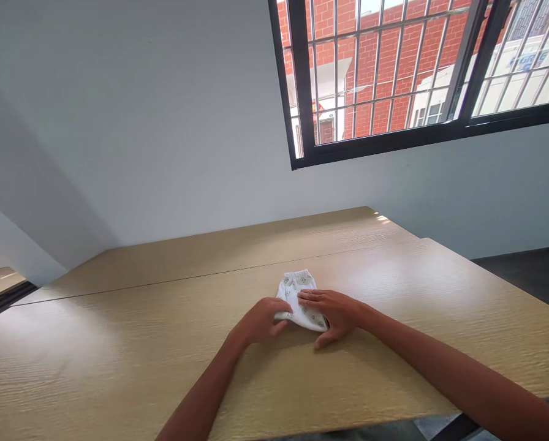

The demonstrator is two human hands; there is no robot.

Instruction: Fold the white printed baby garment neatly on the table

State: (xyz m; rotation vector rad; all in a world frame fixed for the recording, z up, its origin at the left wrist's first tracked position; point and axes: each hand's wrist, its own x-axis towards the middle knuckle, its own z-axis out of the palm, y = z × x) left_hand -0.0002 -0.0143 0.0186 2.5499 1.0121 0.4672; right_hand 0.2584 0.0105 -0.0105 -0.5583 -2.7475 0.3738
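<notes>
A small white garment (297, 283) with a dark little print lies on the table, its gathered elastic edge facing away from me. It looks folded into a compact shape. My right hand (332, 309) rests over its right side, fingers stretched out across the fabric and thumb spread toward me on the wood. At the lower left corner is my left hand (268, 318), its fingers bent over the cloth's edge. The thumb stays apart from those fingers, with a bit of white fabric showing between them. The fabric under both hands is partly hidden.
The light wooden table (141, 343) has a seam running across it toward the back. Behind it stands a pale wall (187, 122), with a dark-framed barred window (380, 147) at upper right. The table's near edge runs below my right forearm.
</notes>
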